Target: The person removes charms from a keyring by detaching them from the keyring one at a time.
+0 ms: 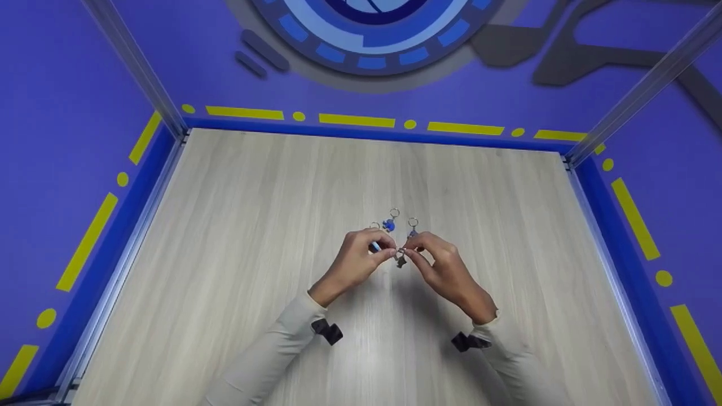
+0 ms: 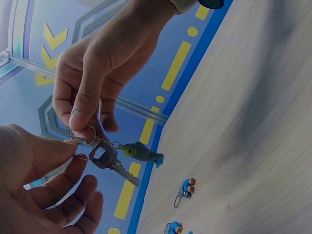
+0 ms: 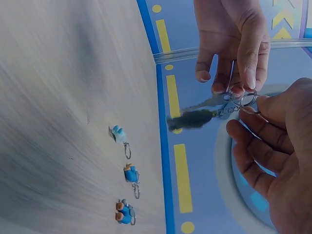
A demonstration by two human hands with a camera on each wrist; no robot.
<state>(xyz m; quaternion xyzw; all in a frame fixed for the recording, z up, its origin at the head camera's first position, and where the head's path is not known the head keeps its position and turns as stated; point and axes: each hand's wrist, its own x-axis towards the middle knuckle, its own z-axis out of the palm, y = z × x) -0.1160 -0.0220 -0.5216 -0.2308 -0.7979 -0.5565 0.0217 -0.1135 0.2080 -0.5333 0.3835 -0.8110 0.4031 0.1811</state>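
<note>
Both hands hold one split key ring between them, above the table. The left hand pinches the ring's edge between thumb and finger. Opposite it, the right hand pinches the ring with thumb and forefinger, close to where the key hangs. A silver key dangles from the ring, and beside it a green fish charm hangs on a short chain. Fingertips partly cover the ring, so I cannot tell whether the key is fully threaded on it.
Beyond the hands on the wooden table lie a blue figure keychain, a second blue keychain and a pale blue keychain, each with its own ring. Blue panels with yellow marks wall the table at the back and sides.
</note>
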